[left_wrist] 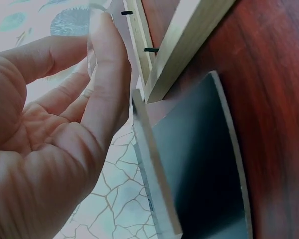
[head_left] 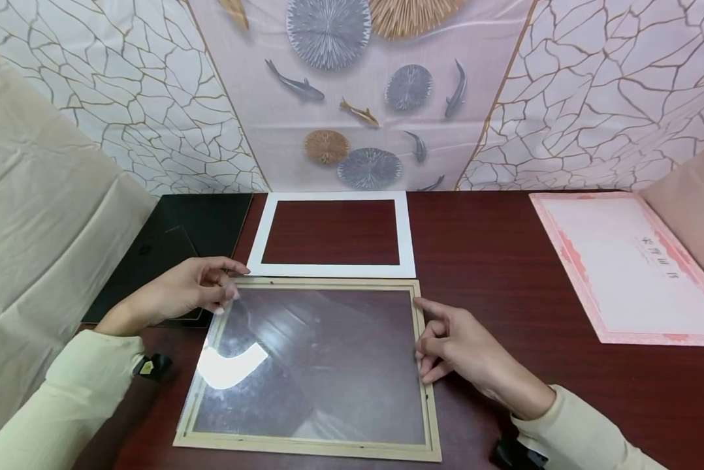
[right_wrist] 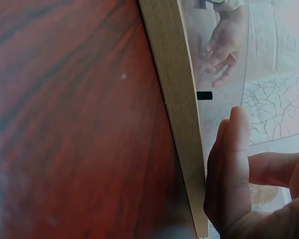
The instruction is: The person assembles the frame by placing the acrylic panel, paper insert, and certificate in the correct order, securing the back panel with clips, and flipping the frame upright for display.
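A light wooden picture frame (head_left: 305, 446) lies flat on the dark red table, with small black tabs along its inner edge. Over it is a clear sheet (head_left: 334, 365) that catches a bright glare at the left. My left hand (head_left: 181, 290) pinches this sheet at its far left corner, thumb on one side and fingers on the other. In the right wrist view the clear sheet (right_wrist: 224, 84) slants up from the frame. Along the right side of the frame is my right hand (head_left: 464, 346), its index finger stretched out and fingertips touching the wood.
Beyond the frame lies a white mat (head_left: 331, 270) with a rectangular opening. A black backing board (head_left: 211, 222) is at the back left, partly behind my left hand. A pink-bordered certificate sheet (head_left: 634, 261) lies at the right. Patterned cloth (head_left: 352, 98) hangs behind the table.
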{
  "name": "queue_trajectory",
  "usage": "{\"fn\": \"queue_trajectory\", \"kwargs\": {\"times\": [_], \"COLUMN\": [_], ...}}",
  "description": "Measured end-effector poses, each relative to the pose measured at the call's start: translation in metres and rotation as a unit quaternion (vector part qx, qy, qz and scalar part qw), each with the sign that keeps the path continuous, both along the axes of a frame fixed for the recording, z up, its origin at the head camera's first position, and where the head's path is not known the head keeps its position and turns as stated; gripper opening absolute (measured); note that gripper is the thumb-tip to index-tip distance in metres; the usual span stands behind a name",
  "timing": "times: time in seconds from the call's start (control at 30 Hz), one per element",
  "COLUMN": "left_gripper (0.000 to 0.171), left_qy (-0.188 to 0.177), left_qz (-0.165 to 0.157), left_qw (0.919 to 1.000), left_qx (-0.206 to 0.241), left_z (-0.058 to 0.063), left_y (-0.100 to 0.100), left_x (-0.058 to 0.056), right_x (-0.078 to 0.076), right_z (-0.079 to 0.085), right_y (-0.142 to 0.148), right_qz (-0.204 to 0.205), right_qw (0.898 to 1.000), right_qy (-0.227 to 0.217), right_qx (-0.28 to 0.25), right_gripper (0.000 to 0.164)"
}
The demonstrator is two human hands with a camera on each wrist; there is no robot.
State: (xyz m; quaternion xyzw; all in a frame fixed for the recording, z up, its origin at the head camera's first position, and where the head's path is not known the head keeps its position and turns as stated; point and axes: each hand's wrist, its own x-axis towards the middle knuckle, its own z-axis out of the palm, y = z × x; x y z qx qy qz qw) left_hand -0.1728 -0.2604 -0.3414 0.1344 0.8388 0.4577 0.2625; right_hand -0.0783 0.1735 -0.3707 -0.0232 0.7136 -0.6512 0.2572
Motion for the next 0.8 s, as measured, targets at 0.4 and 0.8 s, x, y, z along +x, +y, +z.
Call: {"fn": "queue_trajectory", "kwargs": {"times": [0.4, 0.8], "left_gripper": [0.045, 0.042], "left_qy": [0.031, 0.056], "left_qz": [0.023, 0.055], "left_qw": [0.9990, 0.9968], "left_qx": [-0.023, -0.014], "left_z": [-0.003, -0.009], "left_y": [0.003, 0.009], "left_x": [0.006, 0.013], "right_x": [-0.001, -0.003], "right_z": [0.001, 0.000], "right_y": [-0.001, 0.005], "right_qz": [-0.010, -0.017], "right_qw": [0.999, 0.998], "right_qy": [0.019, 0.029], "right_qx": [0.029, 0.057], "right_gripper": [0.082, 0.078]}}
